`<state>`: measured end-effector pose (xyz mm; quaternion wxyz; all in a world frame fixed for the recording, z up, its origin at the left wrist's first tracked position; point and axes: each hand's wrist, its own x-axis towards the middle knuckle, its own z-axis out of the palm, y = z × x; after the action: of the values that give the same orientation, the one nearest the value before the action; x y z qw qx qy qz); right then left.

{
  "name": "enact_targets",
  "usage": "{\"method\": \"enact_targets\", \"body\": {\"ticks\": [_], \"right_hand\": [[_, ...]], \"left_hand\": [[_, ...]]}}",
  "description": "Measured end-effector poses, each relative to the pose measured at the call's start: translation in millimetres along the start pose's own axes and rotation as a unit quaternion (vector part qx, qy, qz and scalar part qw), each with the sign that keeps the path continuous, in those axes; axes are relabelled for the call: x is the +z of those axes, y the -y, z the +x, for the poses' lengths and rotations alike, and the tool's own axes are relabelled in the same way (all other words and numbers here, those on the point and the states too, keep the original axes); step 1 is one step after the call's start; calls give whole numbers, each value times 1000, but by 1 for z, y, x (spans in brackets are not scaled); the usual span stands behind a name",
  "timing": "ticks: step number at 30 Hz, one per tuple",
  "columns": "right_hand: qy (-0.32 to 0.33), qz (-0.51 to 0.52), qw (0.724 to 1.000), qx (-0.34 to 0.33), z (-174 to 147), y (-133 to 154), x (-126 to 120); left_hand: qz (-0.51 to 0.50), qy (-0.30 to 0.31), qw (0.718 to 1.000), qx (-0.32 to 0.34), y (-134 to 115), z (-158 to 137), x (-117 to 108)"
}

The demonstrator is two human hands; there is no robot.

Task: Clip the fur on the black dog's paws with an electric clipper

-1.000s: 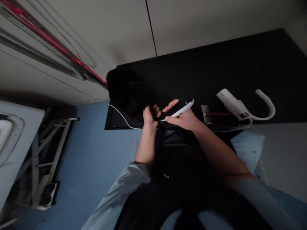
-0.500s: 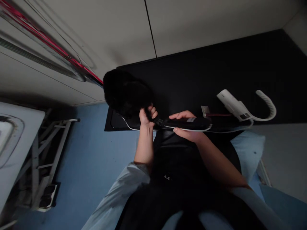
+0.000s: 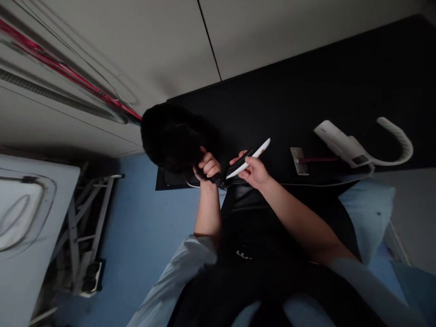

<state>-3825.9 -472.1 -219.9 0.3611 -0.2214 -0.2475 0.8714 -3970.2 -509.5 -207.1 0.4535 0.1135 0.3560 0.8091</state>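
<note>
A black furry mass (image 3: 170, 136), apparently an animal, sits at the left end of a black tabletop (image 3: 265, 104); its details are lost in the dark. My left hand (image 3: 207, 165) is closed around a thin furry limb, and a dark paw-like tip (image 3: 221, 182) pokes out below the fingers. Just to the right, my right hand (image 3: 254, 171) grips a slim black-and-white handheld device (image 3: 260, 150). It slants, its lower end close to the paw-like tip and its other end pointing up to the right.
On the table at right lie a brush (image 3: 299, 161) with a dark red handle and a white device (image 3: 340, 143) with a curved ribbed piece. A thin white cord (image 3: 316, 185) runs along the front edge. Left stand a white table (image 3: 57, 181) and red cables (image 3: 85, 86) along the wall.
The handheld device has turned from lying level to slanting upward, showing its white side. My right fingers have closed more firmly round it. The paw-like tip now points more downward.
</note>
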Motion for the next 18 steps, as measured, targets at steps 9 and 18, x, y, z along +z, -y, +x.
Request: {"method": "enact_targets", "body": {"ticks": [9,18], "right_hand": [[2,-21,1000,-1,1,0,2],[4,7,999,39,1,-3,4]], "left_hand": [[-12,-5,1000,-8,2,4,-7],[41,-64,997,2,4,5,-8]]}}
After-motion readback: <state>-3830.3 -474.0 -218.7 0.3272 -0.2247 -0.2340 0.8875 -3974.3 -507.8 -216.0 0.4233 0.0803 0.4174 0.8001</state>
